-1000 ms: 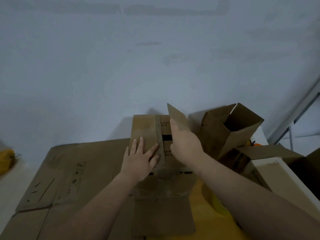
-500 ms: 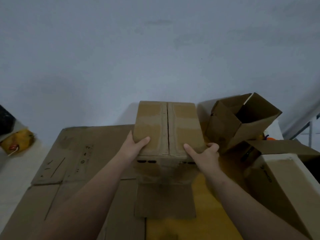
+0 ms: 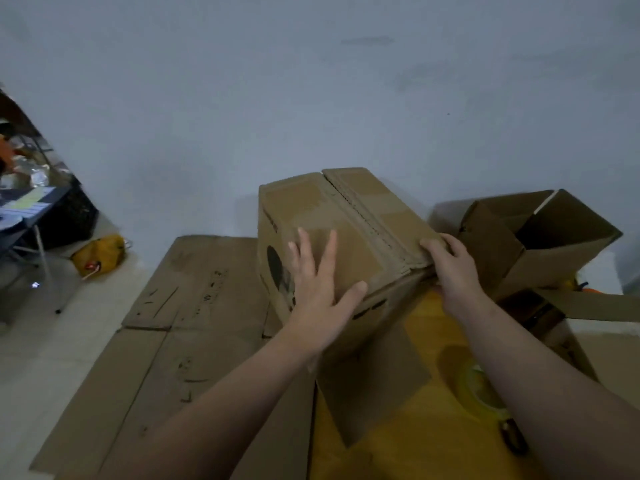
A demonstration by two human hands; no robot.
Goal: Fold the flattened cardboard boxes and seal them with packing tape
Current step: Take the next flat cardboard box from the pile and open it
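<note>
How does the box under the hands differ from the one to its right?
The held box has its top flaps folded shut; the right box is open. The left hand lies flat on the held box and the right hand grips its flap edge; nothing touches the right box. Both are brown cardboard.

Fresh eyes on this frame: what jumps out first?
Dead centre, a tilted cardboard box with its flaps folded shut and the seam looks untaped. The left hand presses flat on the left flap; the right hand grips the right flap's near edge. An open box stands to the right, a tape roll lies lower right.
</note>
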